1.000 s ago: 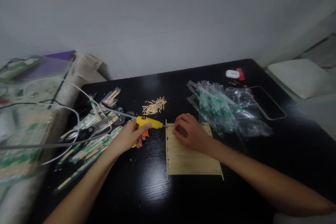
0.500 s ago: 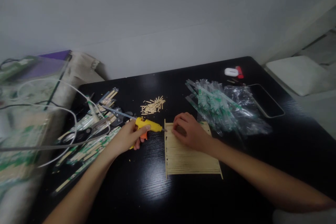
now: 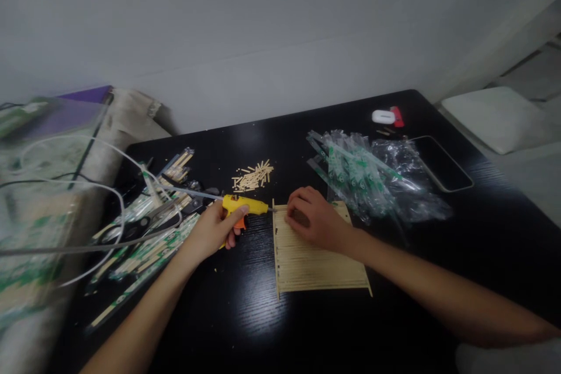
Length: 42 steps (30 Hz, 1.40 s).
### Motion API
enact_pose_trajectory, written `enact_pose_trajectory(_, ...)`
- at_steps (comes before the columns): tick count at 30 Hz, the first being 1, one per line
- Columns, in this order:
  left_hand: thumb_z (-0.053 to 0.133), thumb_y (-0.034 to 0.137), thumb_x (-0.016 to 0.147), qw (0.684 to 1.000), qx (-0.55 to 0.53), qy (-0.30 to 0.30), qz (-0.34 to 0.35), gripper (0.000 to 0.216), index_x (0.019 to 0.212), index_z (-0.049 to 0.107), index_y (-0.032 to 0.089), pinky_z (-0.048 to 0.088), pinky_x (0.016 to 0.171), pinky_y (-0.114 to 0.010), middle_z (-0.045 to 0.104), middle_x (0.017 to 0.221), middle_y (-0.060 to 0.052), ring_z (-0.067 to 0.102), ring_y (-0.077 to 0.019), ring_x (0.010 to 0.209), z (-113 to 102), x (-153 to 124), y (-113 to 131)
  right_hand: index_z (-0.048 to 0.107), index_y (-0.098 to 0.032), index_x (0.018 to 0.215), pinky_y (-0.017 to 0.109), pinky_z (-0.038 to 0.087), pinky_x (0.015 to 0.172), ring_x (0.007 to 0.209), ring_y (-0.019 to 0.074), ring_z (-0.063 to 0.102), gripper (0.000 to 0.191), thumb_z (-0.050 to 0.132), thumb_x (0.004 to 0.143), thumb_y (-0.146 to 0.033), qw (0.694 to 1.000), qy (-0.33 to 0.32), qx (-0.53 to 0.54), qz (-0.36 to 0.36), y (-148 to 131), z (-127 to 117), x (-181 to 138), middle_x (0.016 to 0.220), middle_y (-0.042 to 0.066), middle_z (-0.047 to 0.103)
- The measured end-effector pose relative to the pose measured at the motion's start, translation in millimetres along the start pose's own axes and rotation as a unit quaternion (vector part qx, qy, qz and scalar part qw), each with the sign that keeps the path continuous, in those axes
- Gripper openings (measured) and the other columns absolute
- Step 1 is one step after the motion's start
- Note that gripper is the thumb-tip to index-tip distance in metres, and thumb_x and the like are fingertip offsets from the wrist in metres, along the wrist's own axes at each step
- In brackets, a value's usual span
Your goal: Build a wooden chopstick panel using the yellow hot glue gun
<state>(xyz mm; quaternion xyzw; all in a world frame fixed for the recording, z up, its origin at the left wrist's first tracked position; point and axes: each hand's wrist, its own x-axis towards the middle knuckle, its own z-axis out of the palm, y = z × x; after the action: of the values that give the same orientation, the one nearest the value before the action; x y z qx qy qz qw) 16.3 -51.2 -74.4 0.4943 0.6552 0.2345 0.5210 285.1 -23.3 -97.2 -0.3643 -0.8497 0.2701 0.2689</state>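
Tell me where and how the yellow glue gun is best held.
Grip the yellow glue gun by its handle, coming from the left, where the left hand already holds it. The nozzle points right, at the far left corner of the stick panel, so this side likely keeps fingers off the tip and the orange trigger within reach.

The glue gun (image 3: 246,205) is bright yellow with an orange trigger (image 3: 241,222). The stick panel (image 3: 318,266) is pale straw with fine, parallel stripes. The table (image 3: 210,321) is black with faint grain. Toward its right edge, clear wrappers (image 3: 350,172) carry green print; near its far right corner sit a white case (image 3: 383,117) and a red item (image 3: 398,117).
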Motion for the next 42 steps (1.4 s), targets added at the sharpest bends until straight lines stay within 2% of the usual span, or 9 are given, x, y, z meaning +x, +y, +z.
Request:
enact_pose_trajectory(29,0.062,0.056,0.091,1.000,0.021,0.017,-0.016,0.038,0.080,0.049,0.021,0.041,0.035,-0.020,0.061,0.053,0.005,0.056,-0.0110,0.036,0.8,-2.5,5.5,0.059,-0.020,0.089,0.041,0.041,0.090,0.097,0.0234,0.054,0.005,0.063,0.093,-0.019,1.000,-0.007,-0.008,0.003,-0.6,0.0,-0.3,0.102,0.008,0.062)
enact_pose_trajectory(37,0.061,0.052,0.091,0.999,0.035,0.005,-0.031,0.034,0.080,0.050,0.021,0.038,0.034,-0.020,0.060,0.050,0.005,0.054,-0.0105,0.034,-1.2,-4.9,16.5,0.059,-0.019,0.089,0.040,0.041,0.087,0.095,0.0232,0.054,0.005,0.063,0.093,-0.019,1.000,-0.004,-0.021,0.004,-3.5,1.5,-2.3,0.102,0.007,0.063)
enact_pose_trajectory(42,0.063,0.057,0.088,0.999,0.036,-0.016,-0.021,0.039,0.080,0.051,0.021,0.040,0.036,-0.020,0.063,0.054,0.003,0.056,-0.0111,0.036,-4.9,-4.9,12.2,0.059,-0.019,0.089,0.040,0.040,0.087,0.096,0.0231,0.053,0.006,0.063,0.093,-0.019,1.000,-0.006,-0.023,0.003,-4.4,2.3,-2.8,0.102,0.007,0.063)
